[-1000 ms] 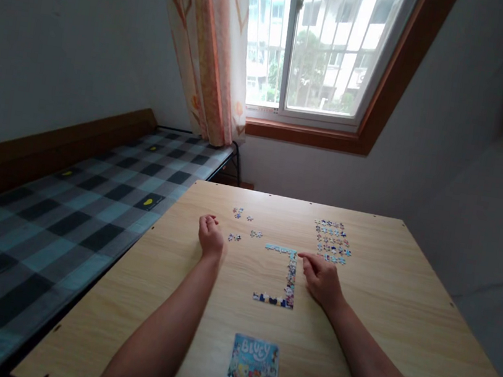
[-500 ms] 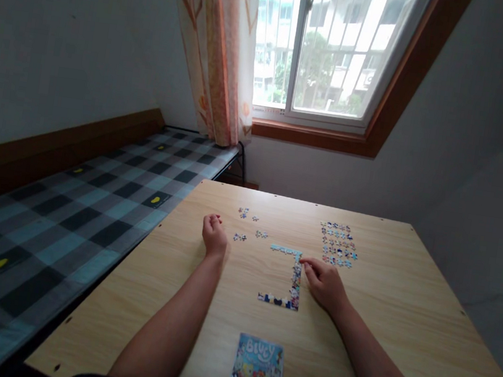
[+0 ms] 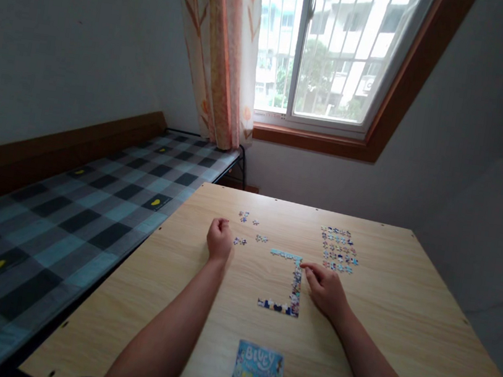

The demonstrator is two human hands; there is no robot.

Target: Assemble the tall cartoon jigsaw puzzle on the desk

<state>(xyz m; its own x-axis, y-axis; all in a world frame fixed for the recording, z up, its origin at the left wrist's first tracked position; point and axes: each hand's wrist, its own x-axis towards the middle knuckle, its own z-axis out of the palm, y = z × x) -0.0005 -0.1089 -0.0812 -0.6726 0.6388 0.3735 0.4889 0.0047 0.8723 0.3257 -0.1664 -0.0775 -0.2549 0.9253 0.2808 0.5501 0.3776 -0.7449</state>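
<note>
While our right hand (image 3: 325, 288) pokes at the top right end of the puzzle edge (image 3: 296, 287), just right of and below the frame's middle, we do best to push softly, so it lies flat and straight. One finger sticks out and the others curl under; we cannot tell if they pinch anything. Our left hand (image 3: 219, 238), left of the middle, makes a loose fist, and we see nothing in it.

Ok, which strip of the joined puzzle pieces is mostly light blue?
The far strip; the near strip shows dark blue with pale patches, and the right strip is mostly multicoloured.
</note>
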